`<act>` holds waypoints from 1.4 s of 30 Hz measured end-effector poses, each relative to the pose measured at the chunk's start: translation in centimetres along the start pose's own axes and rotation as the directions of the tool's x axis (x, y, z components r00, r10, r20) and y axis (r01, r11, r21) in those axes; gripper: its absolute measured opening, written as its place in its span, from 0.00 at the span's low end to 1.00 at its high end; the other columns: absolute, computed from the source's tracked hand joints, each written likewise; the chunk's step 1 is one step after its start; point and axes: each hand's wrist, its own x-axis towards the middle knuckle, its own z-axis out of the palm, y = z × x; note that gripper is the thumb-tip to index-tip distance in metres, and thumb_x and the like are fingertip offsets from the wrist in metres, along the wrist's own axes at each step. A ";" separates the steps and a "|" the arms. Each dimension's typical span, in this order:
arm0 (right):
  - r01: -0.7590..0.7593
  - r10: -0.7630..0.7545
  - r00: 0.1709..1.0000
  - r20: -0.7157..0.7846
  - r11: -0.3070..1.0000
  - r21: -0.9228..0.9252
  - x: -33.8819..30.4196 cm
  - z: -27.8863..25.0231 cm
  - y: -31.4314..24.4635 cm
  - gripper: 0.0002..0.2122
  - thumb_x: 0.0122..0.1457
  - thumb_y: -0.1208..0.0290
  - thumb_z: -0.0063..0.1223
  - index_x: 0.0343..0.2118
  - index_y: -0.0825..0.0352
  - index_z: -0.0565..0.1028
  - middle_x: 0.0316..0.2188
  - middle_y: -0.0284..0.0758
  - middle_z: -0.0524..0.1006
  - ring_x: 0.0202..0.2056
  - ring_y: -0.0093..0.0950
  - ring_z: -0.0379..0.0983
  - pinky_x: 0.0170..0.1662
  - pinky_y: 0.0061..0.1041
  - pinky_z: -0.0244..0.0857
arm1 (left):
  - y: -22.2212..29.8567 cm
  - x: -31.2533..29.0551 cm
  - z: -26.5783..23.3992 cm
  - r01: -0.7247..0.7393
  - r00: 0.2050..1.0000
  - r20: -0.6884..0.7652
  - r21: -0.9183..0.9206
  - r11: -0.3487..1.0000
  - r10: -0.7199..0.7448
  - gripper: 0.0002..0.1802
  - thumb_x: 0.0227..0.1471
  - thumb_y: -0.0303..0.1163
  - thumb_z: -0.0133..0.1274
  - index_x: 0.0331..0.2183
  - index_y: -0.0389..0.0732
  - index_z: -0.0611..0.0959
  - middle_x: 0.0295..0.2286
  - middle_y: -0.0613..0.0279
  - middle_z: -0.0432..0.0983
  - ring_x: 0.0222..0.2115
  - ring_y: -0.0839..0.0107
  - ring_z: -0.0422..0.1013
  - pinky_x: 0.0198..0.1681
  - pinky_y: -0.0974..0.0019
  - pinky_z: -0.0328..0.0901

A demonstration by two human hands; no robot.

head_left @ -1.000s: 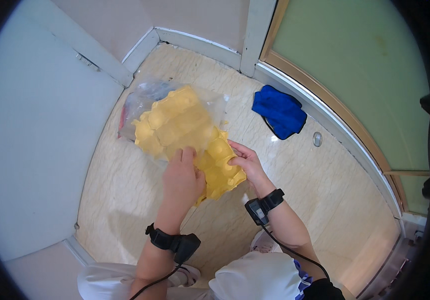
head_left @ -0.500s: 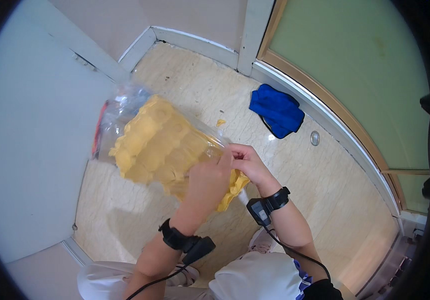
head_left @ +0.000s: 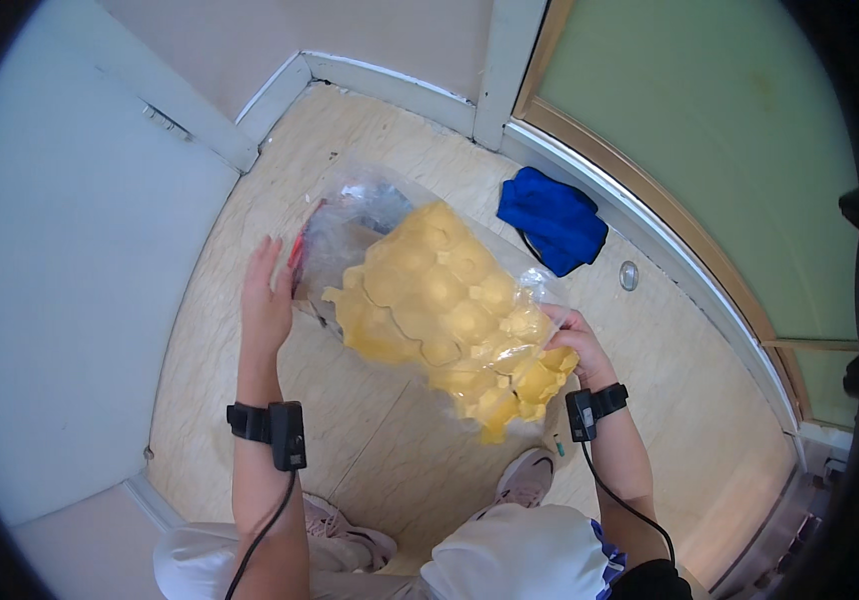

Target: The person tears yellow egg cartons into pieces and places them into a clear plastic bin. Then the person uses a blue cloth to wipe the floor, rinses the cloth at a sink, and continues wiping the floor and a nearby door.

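Observation:
A yellow egg tray (head_left: 440,290) sits inside a clear plastic bag (head_left: 375,205), held up above the floor. My right hand (head_left: 578,342) grips the bag and the tray at their near right end, its thumb and fingers closed there. At the bag's far left end, by a red-edged part of it, my left hand (head_left: 268,300) is raised with its fingers stretched out and slightly apart, holding nothing. Other contents behind the clear plastic at that end cannot be made out. Part of the tray's near edge is torn and folded.
A blue cloth (head_left: 555,220) lies on the floor (head_left: 370,420) beside the green-panelled door (head_left: 690,150). Near it is a round metal floor drain (head_left: 630,276). A pale door (head_left: 80,280) stands at left. My shoes (head_left: 528,478) are below; a small greenish object (head_left: 559,444) lies nearby.
My left hand has let go of the tray's near end and moved left to the bag's far end. The bag and tray have shifted right with my right hand.

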 end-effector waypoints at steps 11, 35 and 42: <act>-0.002 -0.008 0.999 -0.053 0.985 -0.175 -1.1 -2.4 -0.9 0.23 0.40 0.82 0.55 0.45 0.72 0.74 0.38 0.32 0.77 0.37 0.21 0.74 0.44 0.20 0.66 | 0.5 -1.5 3.1 0.387 0.865 0.452 -0.331 0.861 -0.216 0.13 0.51 0.24 0.52 0.42 0.34 0.78 0.35 0.61 0.71 0.36 0.75 0.68 0.38 0.72 0.64; -0.133 0.134 0.991 -0.017 0.951 -0.278 -2.7 -6.9 -2.0 0.29 0.43 0.70 0.58 0.53 0.69 0.68 0.46 0.37 0.73 0.46 0.26 0.70 0.52 0.23 0.62 | -0.8 -5.0 10.8 0.543 0.790 0.543 -0.407 0.735 -0.283 0.13 0.50 0.27 0.53 0.40 0.35 0.77 0.29 0.61 0.74 0.29 0.74 0.71 0.33 0.71 0.67; 0.222 -0.141 0.960 -0.242 0.909 0.353 -7.5 -8.2 2.8 0.47 0.44 0.42 0.58 0.62 0.64 0.50 0.57 0.45 0.60 0.59 0.38 0.55 0.59 0.40 0.55 | 12.1 -5.0 7.5 0.069 0.991 0.125 -0.111 0.991 -0.055 0.15 0.48 0.30 0.55 0.40 0.37 0.77 0.36 0.54 0.72 0.39 0.63 0.69 0.40 0.65 0.64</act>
